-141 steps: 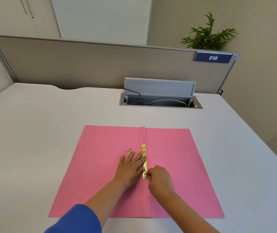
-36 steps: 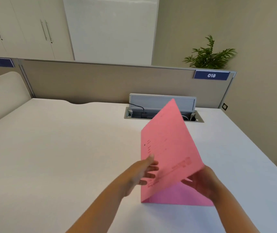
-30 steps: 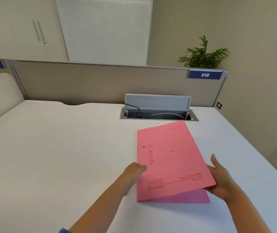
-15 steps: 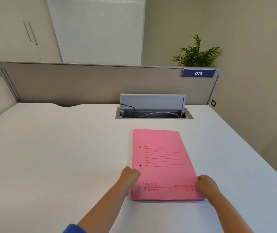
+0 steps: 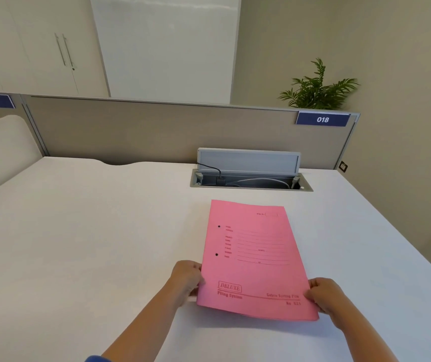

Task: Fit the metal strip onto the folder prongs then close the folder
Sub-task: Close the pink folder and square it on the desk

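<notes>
Two hands, left hand (image 5: 187,279), right hand (image 5: 325,293), gripping closed pink folder (image 5: 255,259) (near end raised)

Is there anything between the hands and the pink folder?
No. Both hands already grip the closed folder at its near corners: the left hand on the spine side, the right hand on the open side. Nothing lies on the desk around it.
</notes>
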`<state>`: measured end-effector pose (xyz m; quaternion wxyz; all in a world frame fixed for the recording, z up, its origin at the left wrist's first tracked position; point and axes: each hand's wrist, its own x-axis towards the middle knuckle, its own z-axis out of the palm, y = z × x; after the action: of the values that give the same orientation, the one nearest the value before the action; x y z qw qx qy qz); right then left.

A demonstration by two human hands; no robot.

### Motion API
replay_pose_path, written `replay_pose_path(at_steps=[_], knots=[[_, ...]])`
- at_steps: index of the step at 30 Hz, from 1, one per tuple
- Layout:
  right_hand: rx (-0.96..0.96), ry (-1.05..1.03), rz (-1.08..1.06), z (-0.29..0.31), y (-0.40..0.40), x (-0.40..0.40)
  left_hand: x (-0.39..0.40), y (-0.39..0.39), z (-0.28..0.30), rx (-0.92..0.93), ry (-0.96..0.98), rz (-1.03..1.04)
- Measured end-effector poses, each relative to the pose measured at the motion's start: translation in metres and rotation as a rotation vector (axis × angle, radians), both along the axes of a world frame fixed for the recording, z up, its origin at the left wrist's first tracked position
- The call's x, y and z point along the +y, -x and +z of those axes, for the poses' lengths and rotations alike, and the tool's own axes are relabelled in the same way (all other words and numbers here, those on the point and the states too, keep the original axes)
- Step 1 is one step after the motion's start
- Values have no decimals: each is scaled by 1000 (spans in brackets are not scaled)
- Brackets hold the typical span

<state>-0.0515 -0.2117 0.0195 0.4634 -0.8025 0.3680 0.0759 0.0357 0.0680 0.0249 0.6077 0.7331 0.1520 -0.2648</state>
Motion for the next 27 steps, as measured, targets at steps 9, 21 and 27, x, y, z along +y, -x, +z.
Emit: replay_pose_path(at_steps=[9, 21, 27], knots=[[-73, 57, 170, 27, -87, 49, 55, -61, 13, -125, -56, 190], [61, 154, 201, 1, -182, 110, 101, -128, -6, -254, -573, 91], [127, 157, 184, -14, -193, 123, 107, -138, -13, -255, -625, 72]])
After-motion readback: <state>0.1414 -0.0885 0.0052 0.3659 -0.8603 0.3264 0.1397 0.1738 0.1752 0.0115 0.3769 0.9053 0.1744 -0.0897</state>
